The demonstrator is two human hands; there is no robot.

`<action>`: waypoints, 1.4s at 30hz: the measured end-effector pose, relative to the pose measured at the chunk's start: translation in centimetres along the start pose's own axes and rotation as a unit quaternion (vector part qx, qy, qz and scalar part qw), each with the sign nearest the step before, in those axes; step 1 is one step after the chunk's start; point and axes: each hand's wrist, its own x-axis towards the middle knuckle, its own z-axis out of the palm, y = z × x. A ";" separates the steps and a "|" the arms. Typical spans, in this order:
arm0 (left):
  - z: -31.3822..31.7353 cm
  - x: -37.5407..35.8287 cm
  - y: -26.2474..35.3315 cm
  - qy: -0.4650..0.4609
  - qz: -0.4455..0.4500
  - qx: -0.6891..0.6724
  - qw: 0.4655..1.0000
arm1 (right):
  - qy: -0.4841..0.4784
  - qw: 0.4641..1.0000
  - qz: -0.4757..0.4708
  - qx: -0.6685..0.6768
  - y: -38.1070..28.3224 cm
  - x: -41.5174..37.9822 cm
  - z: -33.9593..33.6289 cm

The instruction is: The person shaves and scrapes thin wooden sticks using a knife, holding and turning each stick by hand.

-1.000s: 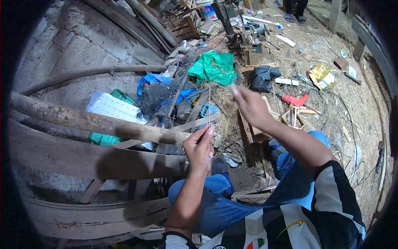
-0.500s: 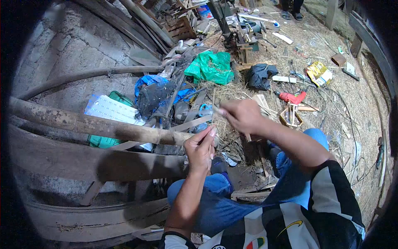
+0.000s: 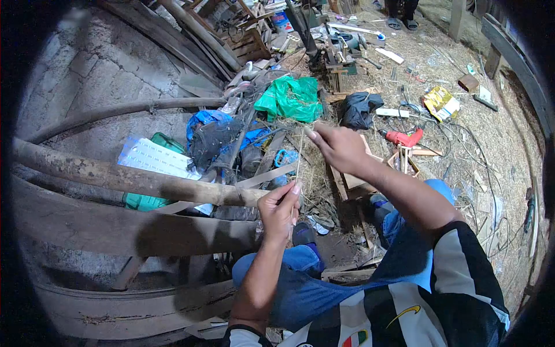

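Note:
My left hand (image 3: 280, 208) pinches the lower part of a thin pale strip (image 3: 299, 157) that stands nearly upright in front of me. My right hand (image 3: 338, 147) pinches the same strip near its top end, fingers closed around it. Both hands hover above my knees in blue jeans, over straw-covered ground. The strip's lower end is hidden behind my left hand.
A thick bamboo pole (image 3: 121, 176) and curved wooden planks (image 3: 115, 225) lie to my left. Beyond my hands lie a green plastic bag (image 3: 289, 98), a black bag (image 3: 358, 109), blue cloth (image 3: 211, 118), a red power drill (image 3: 404, 139) with cables, and a wooden crate (image 3: 248, 43). Another person's feet (image 3: 402, 20) stand at the top.
My right hand went from high and away, down to the strip near my left hand, then slid up along it to its top. My left hand stayed put.

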 end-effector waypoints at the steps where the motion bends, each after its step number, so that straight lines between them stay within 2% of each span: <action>1: 0.0 0.0 0.0 -0.006 -0.011 0.001 1.000 | 0.005 1.000 0.019 0.021 0.2 -0.2 0.8; 5: 0.6 -0.2 0.6 -0.017 -0.018 -0.027 0.999 | 0.043 0.992 0.030 0.118 0.7 -0.1 1.8; 7: 0.5 -0.1 0.5 -0.035 -0.007 -0.014 0.999 | 0.036 0.968 0.011 0.246 0.7 -0.2 1.9; 8: 0.5 -0.1 0.4 -0.041 -0.004 -0.010 0.999 | 0.035 0.969 0.010 0.246 0.5 -0.2 1.9; 10: 0.4 -0.1 0.3 -0.069 -0.009 0.025 0.997 | 0.008 0.943 -0.002 0.334 -0.2 -0.3 1.8; 14: 0.9 -0.3 0.5 -0.075 -0.018 0.038 0.996 | 0.020 0.923 0.006 0.385 -0.6 -0.5 2.2; 16: 1.5 -0.1 0.7 -0.038 -0.023 0.048 0.998 | -0.052 0.909 0.051 0.410 -1.3 -1.0 1.9; 17: 1.4 0.0 0.6 -0.038 -0.023 0.047 0.998 | -0.052 0.909 0.051 0.409 -1.4 -1.0 1.6; 19: 1.2 0.2 0.3 -0.046 0.011 0.037 0.998 | -0.067 0.952 0.009 0.298 -1.5 -1.1 0.9; 20: 1.1 0.1 0.4 -0.044 0.012 0.037 0.998 | -0.068 0.952 0.008 0.299 -1.6 -1.2 0.7; 22: 0.9 0.2 0.8 -0.051 0.008 -0.021 0.998 | 0.021 0.977 -0.045 0.209 -1.9 -1.5 0.3; 23: 0.7 0.2 0.7 -0.050 0.010 -0.021 0.998 | 0.020 0.976 -0.047 0.210 -2.0 -1.7 0.2; 25: 0.4 0.4 0.5 -0.020 0.031 -0.027 0.999 | -0.009 0.988 -0.149 0.049 -2.5 -2.6 0.2; 28: 0.0 0.3 0.9 -0.015 0.022 -0.023 0.999 | -0.035 0.980 -0.194 -0.012 -3.3 -3.8 0.1; 30: 0.0 0.1 1.0 -0.015 0.024 -0.021 0.999 | -0.042 0.979 -0.195 -0.035 -3.0 -3.6 0.3; 32: -0.1 -0.2 1.4 -0.014 0.027 -0.018 0.999 | 0.025 0.982 -0.184 -0.026 -1.6 -2.5 0.6; 33: -0.2 -0.4 1.5 -0.023 0.021 -0.018 0.999 | 0.005 0.992 -0.108 -0.063 -1.3 -1.4 -0.3; 34: -0.2 -0.5 1.6 -0.033 0.016 -0.019 0.999 | 0.033 0.991 -0.113 -0.065 -0.7 -0.6 -1.0; 36: -0.4 -0.3 1.8 -0.038 0.020 -0.022 0.999 | 0.007 0.994 -0.097 -0.052 -1.1 -0.7 -1.4; 40: 0.1 -0.5 2.3 -0.023 0.015 -0.031 0.999 | 0.021 0.998 -0.067 0.001 -2.3 -1.6 -0.6; 42: 0.1 -0.5 2.2 -0.021 0.011 -0.037 0.999 | 0.028 0.999 0.005 0.043 -2.7 -1.5 -1.1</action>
